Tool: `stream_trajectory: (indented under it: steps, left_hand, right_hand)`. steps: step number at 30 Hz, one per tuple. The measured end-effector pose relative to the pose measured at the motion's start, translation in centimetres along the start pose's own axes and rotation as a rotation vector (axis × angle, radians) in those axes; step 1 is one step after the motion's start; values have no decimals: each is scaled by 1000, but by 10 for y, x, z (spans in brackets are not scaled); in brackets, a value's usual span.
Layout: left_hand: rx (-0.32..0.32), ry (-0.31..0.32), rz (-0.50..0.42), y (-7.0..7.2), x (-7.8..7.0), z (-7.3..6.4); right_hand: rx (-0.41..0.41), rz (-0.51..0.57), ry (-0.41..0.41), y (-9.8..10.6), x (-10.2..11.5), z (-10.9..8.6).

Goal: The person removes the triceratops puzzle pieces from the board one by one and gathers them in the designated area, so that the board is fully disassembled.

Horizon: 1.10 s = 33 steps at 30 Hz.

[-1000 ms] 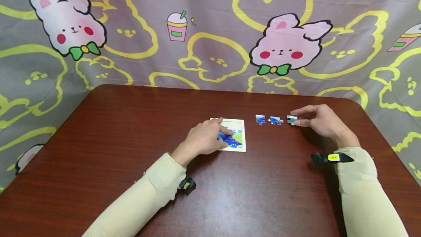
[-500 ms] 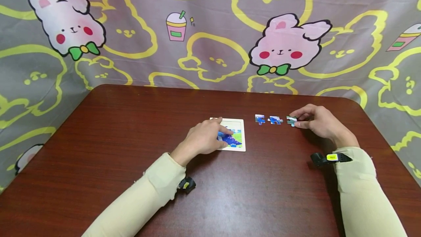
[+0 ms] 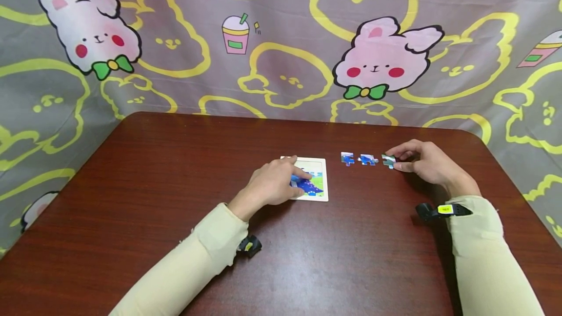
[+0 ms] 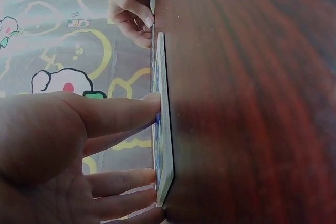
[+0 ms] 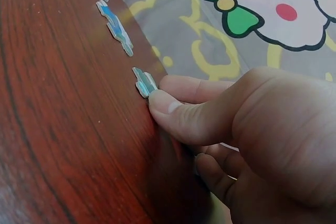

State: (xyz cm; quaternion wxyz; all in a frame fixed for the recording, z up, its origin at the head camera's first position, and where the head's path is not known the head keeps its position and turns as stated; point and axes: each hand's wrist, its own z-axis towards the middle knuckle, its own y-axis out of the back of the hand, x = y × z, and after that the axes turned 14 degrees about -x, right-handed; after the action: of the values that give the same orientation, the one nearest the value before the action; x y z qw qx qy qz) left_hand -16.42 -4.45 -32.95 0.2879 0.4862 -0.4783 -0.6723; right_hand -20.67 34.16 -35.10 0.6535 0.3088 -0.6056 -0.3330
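Left side first: pale sleeve [image 3: 175, 267], black band [image 3: 250, 246] at the cuff, then the left hand [image 3: 272, 184], fingers out pretty straight and spread, resting on the puzzle board [image 3: 325, 182] and not gripping anything. The board lies flat on the brown table [image 3: 153, 174], its blue-and-green picture partly hidden under that hand. Just right of it there's a row of three loose pieces: left piece [image 3: 347, 158], middle piece [image 3: 368, 160], right piece [image 3: 388, 161], none touching each other. Right hand [image 3: 432, 165] has the right piece's edge pinched between thumb and index finger. The two hands are well apart.
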Motion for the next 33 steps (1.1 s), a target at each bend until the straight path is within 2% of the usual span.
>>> stream_trajectory:
  steps: [10,16,22,33]
  left_hand:
    - [12,8,9,0,-1,0]
    - [7,3,9,1,-2,-1]
    - [3,-2,-11,2,-2,-1]
    - [-20,10,-26,2,0,-1]
  right_hand:
    - [2,24,-6,2,2,-1]
    - [-60,56,-18,4,9,1]
    - [-124,112,-13,-2,30,1]
    - [-97,183,42,-24,78,0]
